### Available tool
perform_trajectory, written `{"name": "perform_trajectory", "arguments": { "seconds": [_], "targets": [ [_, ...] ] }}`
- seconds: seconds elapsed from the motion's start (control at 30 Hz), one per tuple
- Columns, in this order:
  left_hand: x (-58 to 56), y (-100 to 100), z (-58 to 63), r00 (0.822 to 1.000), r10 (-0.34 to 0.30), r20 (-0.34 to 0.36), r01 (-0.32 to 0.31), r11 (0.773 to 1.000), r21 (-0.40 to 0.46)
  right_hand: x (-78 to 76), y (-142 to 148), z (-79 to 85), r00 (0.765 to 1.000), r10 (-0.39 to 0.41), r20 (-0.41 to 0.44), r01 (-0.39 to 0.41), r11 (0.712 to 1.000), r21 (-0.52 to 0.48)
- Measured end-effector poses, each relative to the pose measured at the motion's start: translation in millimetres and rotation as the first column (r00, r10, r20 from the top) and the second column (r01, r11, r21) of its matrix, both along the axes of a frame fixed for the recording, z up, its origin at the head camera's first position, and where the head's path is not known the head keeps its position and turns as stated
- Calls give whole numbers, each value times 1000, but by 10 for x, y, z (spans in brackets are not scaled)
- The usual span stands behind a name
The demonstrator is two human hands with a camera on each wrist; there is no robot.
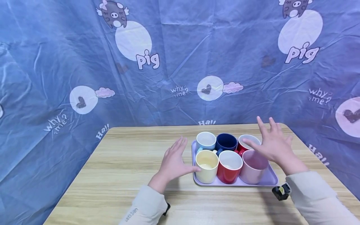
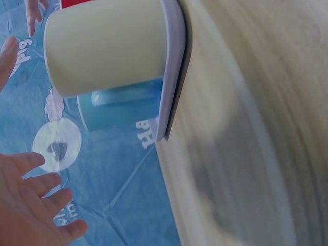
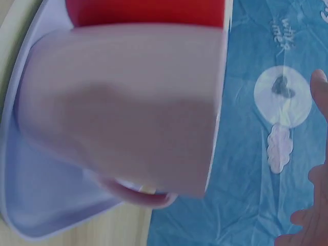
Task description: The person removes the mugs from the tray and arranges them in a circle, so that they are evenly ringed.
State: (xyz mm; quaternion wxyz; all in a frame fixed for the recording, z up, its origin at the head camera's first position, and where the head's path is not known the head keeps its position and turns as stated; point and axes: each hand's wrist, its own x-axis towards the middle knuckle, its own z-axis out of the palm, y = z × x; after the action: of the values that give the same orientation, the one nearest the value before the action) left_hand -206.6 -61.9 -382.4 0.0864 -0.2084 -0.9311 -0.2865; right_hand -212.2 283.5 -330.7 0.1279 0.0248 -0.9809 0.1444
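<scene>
On a lavender tray stand several upright mugs in two rows. The front row has a cream mug, a red mug and a pink mug. Behind them are a light blue mug, a navy mug and another red mug with a white inside. My left hand is spread at the tray's left side, its thumb overlapping the cream mug in the head view. Over the right end, my right hand has its fingers spread above the pink mug. Neither hand holds anything.
The tray sits on the right half of a light wooden table. A blue cloth printed with pigs, hearts and lettering hangs behind the table and along its sides. A small black device is worn on the right wrist.
</scene>
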Motion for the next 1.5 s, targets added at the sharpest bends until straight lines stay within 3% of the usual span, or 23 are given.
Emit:
{"name": "perform_trajectory", "arguments": {
  "seconds": [0.4, 0.57, 0.93, 1.27, 1.5],
  "targets": [
    [30, 171, -122, 997, -63, 35, 54, 977, 206, 5, 319, -170, 999, -37, 30, 39, 998, -52],
    [59, 240, -152, 998, -52, 46, 37, 959, 280, 11, 425, -235, 997, -56, 52, 61, 994, -92],
    [97, 343, -258, 994, -2, 114, -39, 934, 356, 42, 675, -482, 998, -37, 42, 44, 982, -185],
    [82, 427, -383, 995, -9, 103, -36, 908, 417, 108, 816, -761, 998, -56, 17, 58, 963, -262],
    [87, 469, -403, 995, 1, 104, -46, 904, 426, 158, 836, -925, 998, -66, 13, 67, 935, -349]
  ]
}}
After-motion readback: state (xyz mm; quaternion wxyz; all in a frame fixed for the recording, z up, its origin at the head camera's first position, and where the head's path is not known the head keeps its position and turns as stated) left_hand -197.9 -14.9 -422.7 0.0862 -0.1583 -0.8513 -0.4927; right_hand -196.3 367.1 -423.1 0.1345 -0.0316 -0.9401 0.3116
